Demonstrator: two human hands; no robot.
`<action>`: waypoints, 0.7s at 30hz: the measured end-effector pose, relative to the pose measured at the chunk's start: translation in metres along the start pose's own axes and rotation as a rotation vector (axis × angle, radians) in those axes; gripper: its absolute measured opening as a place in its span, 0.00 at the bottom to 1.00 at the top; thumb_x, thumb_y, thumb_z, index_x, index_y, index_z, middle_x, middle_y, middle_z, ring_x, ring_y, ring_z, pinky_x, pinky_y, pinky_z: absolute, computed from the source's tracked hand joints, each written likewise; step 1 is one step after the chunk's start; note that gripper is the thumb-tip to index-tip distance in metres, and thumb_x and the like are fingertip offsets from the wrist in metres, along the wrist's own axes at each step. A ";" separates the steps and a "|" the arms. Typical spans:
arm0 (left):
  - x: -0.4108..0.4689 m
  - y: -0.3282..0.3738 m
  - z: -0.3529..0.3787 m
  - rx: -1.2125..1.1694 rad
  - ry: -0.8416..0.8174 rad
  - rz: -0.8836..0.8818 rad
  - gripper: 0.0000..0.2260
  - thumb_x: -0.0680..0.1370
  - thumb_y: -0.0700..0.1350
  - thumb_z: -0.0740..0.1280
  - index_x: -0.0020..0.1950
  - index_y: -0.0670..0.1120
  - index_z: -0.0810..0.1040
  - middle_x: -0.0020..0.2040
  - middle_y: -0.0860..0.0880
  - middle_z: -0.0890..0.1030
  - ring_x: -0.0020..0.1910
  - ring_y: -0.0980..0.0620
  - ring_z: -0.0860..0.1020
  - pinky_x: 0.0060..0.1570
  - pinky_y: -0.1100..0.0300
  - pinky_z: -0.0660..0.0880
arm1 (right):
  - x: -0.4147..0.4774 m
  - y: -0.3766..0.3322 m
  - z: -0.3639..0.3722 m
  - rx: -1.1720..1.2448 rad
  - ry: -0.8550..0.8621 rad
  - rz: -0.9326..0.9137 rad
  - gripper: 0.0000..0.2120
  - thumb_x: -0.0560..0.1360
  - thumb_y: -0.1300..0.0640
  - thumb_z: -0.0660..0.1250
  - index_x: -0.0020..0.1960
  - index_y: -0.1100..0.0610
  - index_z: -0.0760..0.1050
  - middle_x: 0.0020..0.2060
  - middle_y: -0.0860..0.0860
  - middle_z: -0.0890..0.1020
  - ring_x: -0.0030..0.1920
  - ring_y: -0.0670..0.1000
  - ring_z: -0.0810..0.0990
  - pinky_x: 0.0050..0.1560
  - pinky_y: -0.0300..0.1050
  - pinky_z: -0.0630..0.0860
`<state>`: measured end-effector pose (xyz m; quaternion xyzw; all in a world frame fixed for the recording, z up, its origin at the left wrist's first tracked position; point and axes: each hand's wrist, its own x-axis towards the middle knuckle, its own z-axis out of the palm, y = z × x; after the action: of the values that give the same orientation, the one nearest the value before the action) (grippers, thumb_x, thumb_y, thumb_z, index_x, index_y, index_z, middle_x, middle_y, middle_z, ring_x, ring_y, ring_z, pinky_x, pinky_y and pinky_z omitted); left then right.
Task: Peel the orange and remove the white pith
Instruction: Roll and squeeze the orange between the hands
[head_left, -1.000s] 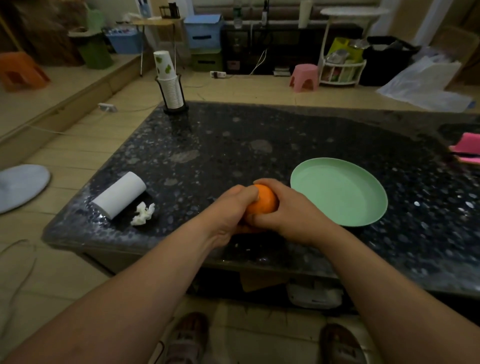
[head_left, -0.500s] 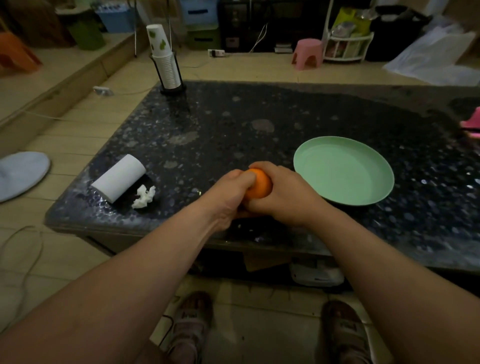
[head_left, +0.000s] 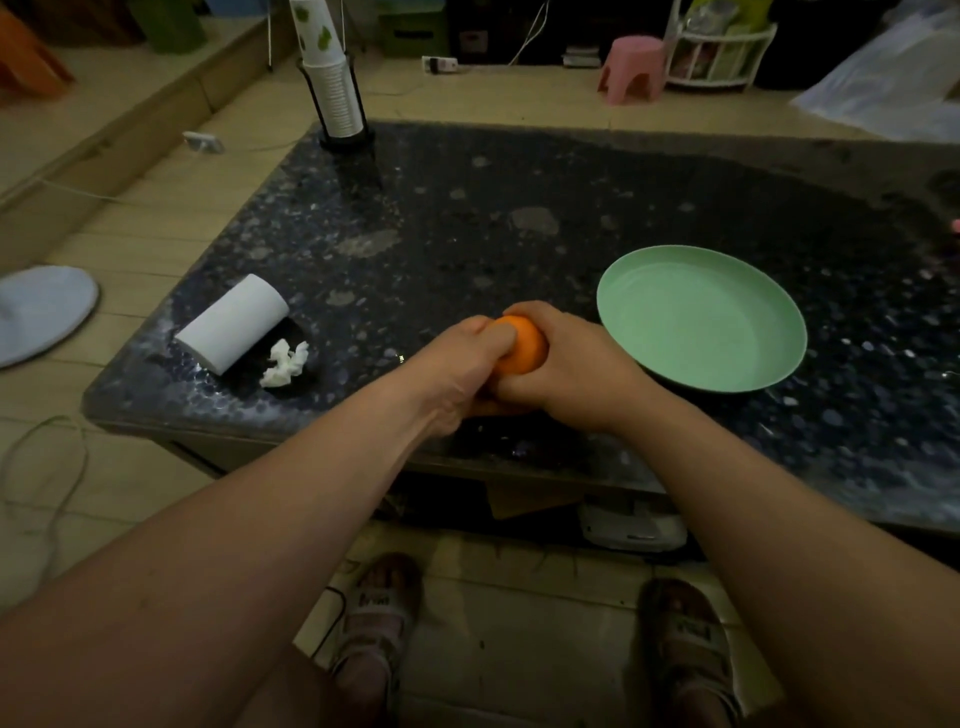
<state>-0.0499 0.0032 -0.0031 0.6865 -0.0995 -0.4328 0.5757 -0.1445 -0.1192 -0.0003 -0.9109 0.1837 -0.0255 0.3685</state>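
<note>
Both hands, left hand (head_left: 457, 364) and right hand (head_left: 571, 374), grip the orange (head_left: 522, 345) (green plate (head_left: 701, 317) just beside).

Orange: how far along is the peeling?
Done: nothing visible. The orange shows unbroken skin where it is exposed, and no peel lies on the green plate. In hand: the left hand and right hand both grip it above the table's near edge. Left: all the peeling and pith removal.
</note>
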 end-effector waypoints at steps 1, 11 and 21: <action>0.001 0.000 0.000 0.013 0.006 0.005 0.08 0.82 0.44 0.63 0.61 0.46 0.76 0.52 0.43 0.80 0.51 0.45 0.82 0.51 0.42 0.86 | 0.000 0.000 0.000 0.023 -0.005 0.001 0.38 0.67 0.41 0.79 0.74 0.39 0.68 0.60 0.46 0.80 0.55 0.48 0.81 0.57 0.52 0.82; 0.002 0.003 -0.017 -0.185 -0.156 0.076 0.18 0.82 0.60 0.69 0.72 0.61 0.78 0.71 0.46 0.81 0.68 0.42 0.81 0.64 0.46 0.80 | 0.007 0.010 -0.018 0.523 -0.039 0.064 0.39 0.72 0.40 0.80 0.78 0.37 0.67 0.66 0.42 0.79 0.62 0.47 0.83 0.64 0.53 0.83; 0.003 0.005 -0.017 -0.288 -0.163 0.124 0.17 0.85 0.57 0.65 0.73 0.55 0.76 0.72 0.43 0.78 0.65 0.40 0.83 0.54 0.46 0.84 | 0.008 0.011 -0.038 0.510 -0.109 0.121 0.18 0.82 0.40 0.69 0.71 0.37 0.78 0.62 0.49 0.84 0.59 0.55 0.85 0.49 0.55 0.88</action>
<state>-0.0338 0.0117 -0.0007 0.5523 -0.1249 -0.4603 0.6837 -0.1473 -0.1551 0.0192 -0.7760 0.2055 0.0000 0.5963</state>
